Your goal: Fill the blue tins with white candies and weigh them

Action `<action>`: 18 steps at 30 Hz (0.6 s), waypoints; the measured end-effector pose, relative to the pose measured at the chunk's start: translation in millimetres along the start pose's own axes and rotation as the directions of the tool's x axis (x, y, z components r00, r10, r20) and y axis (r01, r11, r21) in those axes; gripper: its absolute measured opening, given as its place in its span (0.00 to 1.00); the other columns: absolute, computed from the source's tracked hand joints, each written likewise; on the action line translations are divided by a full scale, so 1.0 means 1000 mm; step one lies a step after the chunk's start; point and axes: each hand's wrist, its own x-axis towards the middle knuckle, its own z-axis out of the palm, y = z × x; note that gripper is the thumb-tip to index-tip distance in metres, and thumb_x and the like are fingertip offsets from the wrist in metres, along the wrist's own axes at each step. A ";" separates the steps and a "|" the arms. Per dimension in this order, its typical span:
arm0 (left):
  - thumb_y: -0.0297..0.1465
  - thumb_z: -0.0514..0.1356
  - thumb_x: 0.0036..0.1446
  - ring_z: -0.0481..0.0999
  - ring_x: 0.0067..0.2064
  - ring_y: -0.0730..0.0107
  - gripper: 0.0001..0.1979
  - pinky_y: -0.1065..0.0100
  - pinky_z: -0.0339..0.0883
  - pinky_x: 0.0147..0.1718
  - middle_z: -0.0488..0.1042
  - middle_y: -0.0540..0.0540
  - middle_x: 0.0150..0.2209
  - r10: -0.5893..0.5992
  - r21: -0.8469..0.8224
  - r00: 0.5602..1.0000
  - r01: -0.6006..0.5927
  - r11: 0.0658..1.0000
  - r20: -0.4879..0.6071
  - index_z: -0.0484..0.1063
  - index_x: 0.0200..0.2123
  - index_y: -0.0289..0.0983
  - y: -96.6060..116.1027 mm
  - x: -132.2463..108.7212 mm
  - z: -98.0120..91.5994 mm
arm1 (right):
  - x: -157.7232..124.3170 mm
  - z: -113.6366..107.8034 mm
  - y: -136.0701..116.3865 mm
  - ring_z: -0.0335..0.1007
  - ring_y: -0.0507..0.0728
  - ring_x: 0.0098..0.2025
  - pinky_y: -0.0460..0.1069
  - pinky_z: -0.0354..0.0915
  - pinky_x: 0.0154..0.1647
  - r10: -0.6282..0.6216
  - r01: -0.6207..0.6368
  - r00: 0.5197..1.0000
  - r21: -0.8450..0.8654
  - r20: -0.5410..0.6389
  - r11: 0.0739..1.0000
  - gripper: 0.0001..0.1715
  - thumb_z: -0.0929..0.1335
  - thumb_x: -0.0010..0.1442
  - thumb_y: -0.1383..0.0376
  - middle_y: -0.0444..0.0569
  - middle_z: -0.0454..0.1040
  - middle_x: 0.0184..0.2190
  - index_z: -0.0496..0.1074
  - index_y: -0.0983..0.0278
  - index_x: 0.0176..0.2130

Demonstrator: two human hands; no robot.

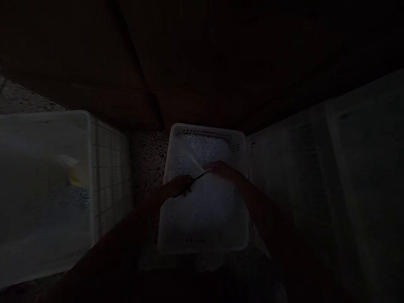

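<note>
The view is very dark. A white plastic crate [205,249] stands below me, holding a clear plastic bag [202,210] filled with small pale pieces. My left hand [179,186] is closed around a thin dark blade-like tool [198,176], whether scissors or a knife I cannot tell. Its tip points right, at the gathered plastic. With its fingers pinched, my right hand [218,167] holds a bunched part of the bag just beyond the tip. Folds of the plastic run from that pinch up to the left.
To the left is a larger white crate [91,176] with a yellow object [75,174] and small pale pieces inside. Large pale crate-like walls [299,155] stand at the right. A dark brown panel [195,63] rises behind. Speckled floor [148,160] shows between the crates.
</note>
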 end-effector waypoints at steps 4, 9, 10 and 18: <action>0.34 0.53 0.57 0.67 0.17 0.74 0.09 0.74 0.62 0.18 0.69 0.49 0.18 -0.200 -0.348 0.976 0.218 0.912 0.086 0.66 0.33 0.34 0.006 0.007 0.010 | 0.006 -0.009 0.002 0.74 0.56 0.40 0.49 0.67 0.43 0.031 -0.028 0.998 0.038 -0.062 0.999 0.10 0.70 0.51 0.64 0.46 0.79 0.35 0.78 0.63 0.35; 0.35 0.51 0.58 0.63 0.14 0.76 0.12 0.75 0.52 0.12 0.65 0.52 0.16 -0.304 -0.405 0.947 0.319 0.857 0.101 0.65 0.26 0.35 0.020 -0.006 0.016 | -0.029 0.021 -0.016 0.70 0.58 0.43 0.56 0.64 0.49 0.090 -0.081 0.917 0.039 -0.390 0.996 0.13 0.68 0.55 0.62 0.50 0.76 0.39 0.75 0.64 0.40; 0.36 0.50 0.58 0.61 0.13 0.76 0.13 0.75 0.51 0.11 0.64 0.52 0.15 -0.321 -0.413 0.942 0.331 0.849 0.094 0.65 0.25 0.35 0.023 -0.011 0.017 | -0.042 0.037 -0.023 0.69 0.59 0.45 0.57 0.62 0.51 0.101 -0.094 0.872 0.040 -0.479 0.995 0.14 0.65 0.58 0.60 0.52 0.75 0.40 0.74 0.64 0.41; 0.35 0.53 0.55 0.59 0.15 0.75 0.10 0.73 0.53 0.15 0.59 0.53 0.14 -0.302 -0.334 0.948 0.255 0.907 -0.096 0.64 0.25 0.37 0.029 -0.038 0.023 | -0.066 0.145 -0.037 0.71 0.60 0.43 0.55 0.68 0.43 0.333 -0.082 0.640 0.370 -0.692 0.925 0.30 0.71 0.48 0.50 0.56 0.72 0.44 0.71 0.65 0.46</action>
